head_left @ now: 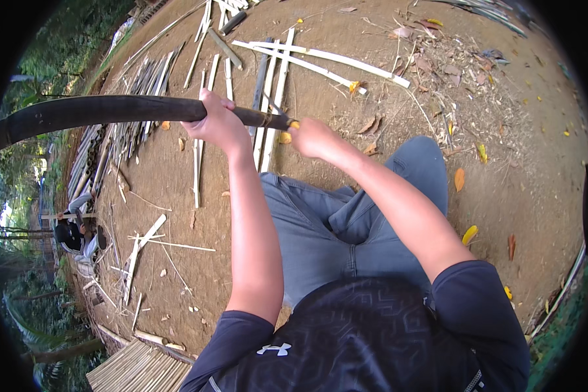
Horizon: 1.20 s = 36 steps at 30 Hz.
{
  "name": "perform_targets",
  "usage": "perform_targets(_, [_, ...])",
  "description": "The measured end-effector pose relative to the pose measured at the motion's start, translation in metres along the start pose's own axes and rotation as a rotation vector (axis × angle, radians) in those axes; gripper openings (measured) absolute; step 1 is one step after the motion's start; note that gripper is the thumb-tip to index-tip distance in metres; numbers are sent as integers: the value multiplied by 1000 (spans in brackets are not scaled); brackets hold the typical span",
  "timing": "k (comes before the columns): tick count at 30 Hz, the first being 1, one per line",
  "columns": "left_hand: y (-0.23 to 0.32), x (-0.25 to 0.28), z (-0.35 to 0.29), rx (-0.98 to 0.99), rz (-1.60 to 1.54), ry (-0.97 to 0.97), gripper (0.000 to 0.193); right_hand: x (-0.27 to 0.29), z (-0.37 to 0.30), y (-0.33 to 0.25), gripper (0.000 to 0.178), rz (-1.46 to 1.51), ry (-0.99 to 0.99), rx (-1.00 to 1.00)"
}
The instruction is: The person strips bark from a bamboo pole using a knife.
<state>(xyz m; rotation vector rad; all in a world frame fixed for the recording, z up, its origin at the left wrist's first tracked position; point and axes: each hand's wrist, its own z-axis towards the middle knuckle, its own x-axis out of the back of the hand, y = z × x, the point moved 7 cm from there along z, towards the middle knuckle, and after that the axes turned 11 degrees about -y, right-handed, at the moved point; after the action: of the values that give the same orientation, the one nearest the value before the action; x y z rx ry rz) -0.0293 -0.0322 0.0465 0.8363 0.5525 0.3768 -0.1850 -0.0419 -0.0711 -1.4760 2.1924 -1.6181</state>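
My left hand (217, 124) is closed round a long, dark bamboo pole (117, 110), with the thumb on top. The pole stretches from the far left, where its end looks thickest, to its thin end near my right hand (312, 138). That hand is a closed fist round a knife, of which a bit of yellow handle (294, 125) and a thin dark blade (272, 103) show. The blade lies against or just beside the pole's thin end; whether it cuts in I cannot tell. My fingers hide most of the handle.
Pale split bamboo strips (333, 59) lie on the dirt ahead, with a bundle of strips (144, 85) at the left. Another person (81, 232) crouches far left. A slatted bamboo panel (140, 367) sits at lower left. Dry leaves (459, 179) are scattered right.
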Motion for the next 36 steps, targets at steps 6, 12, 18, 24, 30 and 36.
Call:
perform_targets(6, [-1,5,6,8,27,29,16,1,10,-18,37,-5,67,25])
perform_targets(12, [-7,19,9,9,-2,90,18,-8,23,-1,34,-6,62,-25])
perform_targets(18, [-6,31,7,10,16,175,20,-15,22,15,39,-2,35,-56])
perform_targets(24, [-4,30,5,18,-4,51,20,-17,17,22,38,8,85,-86])
perform_targets(30, [-6,47,5,43,33,93,20,-32,16,24,41,24,102,-30])
perform_targets(36, [-15,61,21,1,-14,92,22,-37,19,23,40,-13,67,-7])
